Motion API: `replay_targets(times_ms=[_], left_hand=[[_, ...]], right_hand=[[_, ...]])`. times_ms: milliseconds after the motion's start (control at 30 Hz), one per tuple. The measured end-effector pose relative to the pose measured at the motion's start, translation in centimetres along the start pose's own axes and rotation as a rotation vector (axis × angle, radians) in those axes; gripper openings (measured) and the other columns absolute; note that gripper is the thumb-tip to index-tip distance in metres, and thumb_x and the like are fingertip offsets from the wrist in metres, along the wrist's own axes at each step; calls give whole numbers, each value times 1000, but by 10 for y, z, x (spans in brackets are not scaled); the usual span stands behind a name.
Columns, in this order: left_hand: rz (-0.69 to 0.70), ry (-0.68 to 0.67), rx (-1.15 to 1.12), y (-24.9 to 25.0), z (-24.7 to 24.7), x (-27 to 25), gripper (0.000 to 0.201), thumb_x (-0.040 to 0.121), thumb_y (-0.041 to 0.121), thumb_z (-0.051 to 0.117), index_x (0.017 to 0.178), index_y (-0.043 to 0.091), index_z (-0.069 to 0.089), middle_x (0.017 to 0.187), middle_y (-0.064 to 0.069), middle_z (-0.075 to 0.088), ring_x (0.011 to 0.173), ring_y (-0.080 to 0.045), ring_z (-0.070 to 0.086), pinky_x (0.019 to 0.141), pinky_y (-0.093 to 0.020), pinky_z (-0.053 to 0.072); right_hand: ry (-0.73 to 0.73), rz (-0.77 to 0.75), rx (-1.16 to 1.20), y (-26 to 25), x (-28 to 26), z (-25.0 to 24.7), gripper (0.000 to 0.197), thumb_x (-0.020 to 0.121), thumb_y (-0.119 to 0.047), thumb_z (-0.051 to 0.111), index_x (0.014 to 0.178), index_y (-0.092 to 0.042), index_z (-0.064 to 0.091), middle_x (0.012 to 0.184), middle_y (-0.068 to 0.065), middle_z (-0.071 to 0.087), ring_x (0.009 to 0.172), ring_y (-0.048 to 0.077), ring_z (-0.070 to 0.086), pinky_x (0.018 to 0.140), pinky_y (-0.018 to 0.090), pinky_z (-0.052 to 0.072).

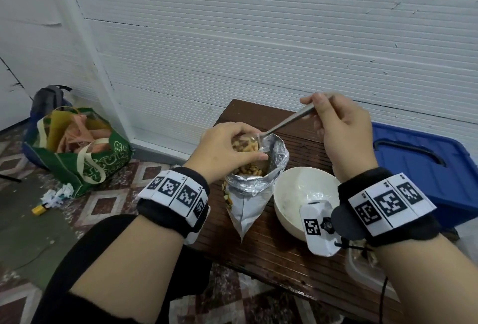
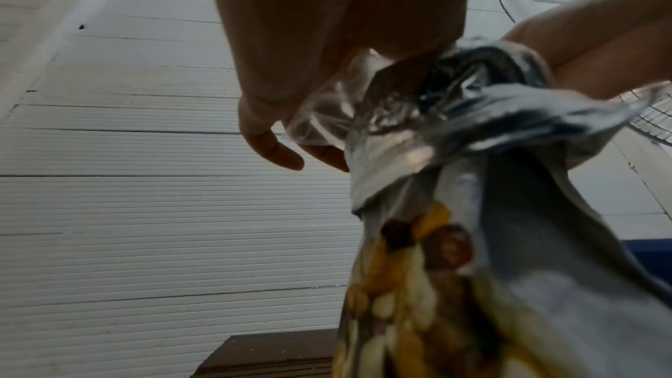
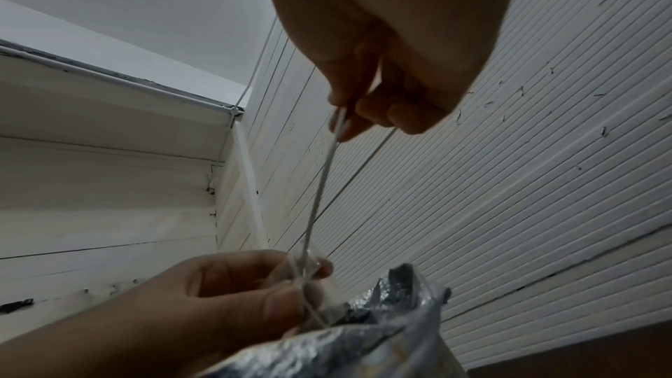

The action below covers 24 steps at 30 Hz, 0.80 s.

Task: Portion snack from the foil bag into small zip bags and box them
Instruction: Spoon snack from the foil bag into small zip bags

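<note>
An open silver foil bag (image 1: 258,189) of mixed snack stands on the brown table (image 1: 271,253). Just above its mouth my left hand (image 1: 229,147) grips a small clear zip bag (image 1: 245,143) that holds snack. My right hand (image 1: 338,129) pinches the handle of a metal spoon (image 1: 292,118); the spoon's bowl reaches the zip bag's mouth. In the left wrist view my fingers (image 2: 276,151) curl round the clear zip bag (image 2: 320,114) above the foil bag (image 2: 509,240). The right wrist view shows the spoon handle (image 3: 320,191) running down to the left hand (image 3: 218,298).
A white bowl (image 1: 297,189) sits right of the foil bag. A clear plastic container (image 1: 362,269) lies at the table's near right, partly under my right wrist. A blue lidded bin (image 1: 413,158) stands to the right. A green tote bag (image 1: 77,153) is on the floor at left.
</note>
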<state>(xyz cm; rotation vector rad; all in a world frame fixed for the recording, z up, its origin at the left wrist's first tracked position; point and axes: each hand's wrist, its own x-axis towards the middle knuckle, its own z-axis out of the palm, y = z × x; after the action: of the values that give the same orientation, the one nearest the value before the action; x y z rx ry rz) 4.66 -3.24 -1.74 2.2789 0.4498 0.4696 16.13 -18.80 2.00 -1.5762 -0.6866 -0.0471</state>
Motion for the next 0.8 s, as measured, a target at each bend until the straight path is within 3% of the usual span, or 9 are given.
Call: replay_targets(times_ms=[67,100,233,333,433,500,667,800], left_hand=[[-20,34,-98,0,-2,0,36,67,39,84,98,34,65,91,19,65,85,7,60,75,-9,48],[-22,55,-123,-1,-4,-1,34,68,37,84,96,32,65,88,18,65,79,10,59,71,-5,45],[-38,82,-199,-2,-9,-1,33,70,33,82,98,22,68,85,14,68,75,15,58,68,-1,41],[-52,50,-186,-4,-14,-2,31,71,34,81,97,26,67,84,14,69,73,16,58,67,-2,43],[-91,24,-202,-7,-17,-2,34,65,43,81,93,32,67,85,11,72,81,4,64,78,-19,52],[-113,9,-212,-7,-17,-2,41,59,50,79,93,31,68,86,9,73,82,-3,68,79,-27,55],[-115,10,-203,-9,-17,-1,33,65,43,82,93,31,68,84,9,73,74,0,66,66,-21,50],[-110,13,-189,-8,-17,-2,33,65,41,83,94,32,68,84,11,72,83,0,67,78,-22,54]], right_hand=[[3,-104,19,-3,-2,-4,21,99,-20,50,88,-22,69,59,-20,58,55,1,43,55,14,37],[23,-149,17,-4,-2,-7,21,99,-20,50,89,-21,68,60,-21,58,55,1,43,55,14,36],[194,-221,21,0,2,-14,22,99,-24,48,87,-26,65,76,-11,63,62,-1,52,64,19,39],[275,-187,-18,6,1,-16,22,99,-25,46,85,-26,64,76,-10,61,61,-2,51,63,19,38],[184,-190,-158,11,-6,-10,21,99,-21,48,87,-22,64,73,-17,59,67,-8,52,63,9,37],[55,-234,-232,16,-13,-1,19,98,-19,51,88,-21,67,76,-15,62,73,-7,55,66,5,36],[-228,-437,-500,37,-32,19,20,93,-19,54,93,-10,71,83,2,65,79,15,55,75,18,38],[-241,-352,-438,39,-37,23,22,93,-20,51,88,-10,71,79,-2,66,75,10,55,71,15,37]])
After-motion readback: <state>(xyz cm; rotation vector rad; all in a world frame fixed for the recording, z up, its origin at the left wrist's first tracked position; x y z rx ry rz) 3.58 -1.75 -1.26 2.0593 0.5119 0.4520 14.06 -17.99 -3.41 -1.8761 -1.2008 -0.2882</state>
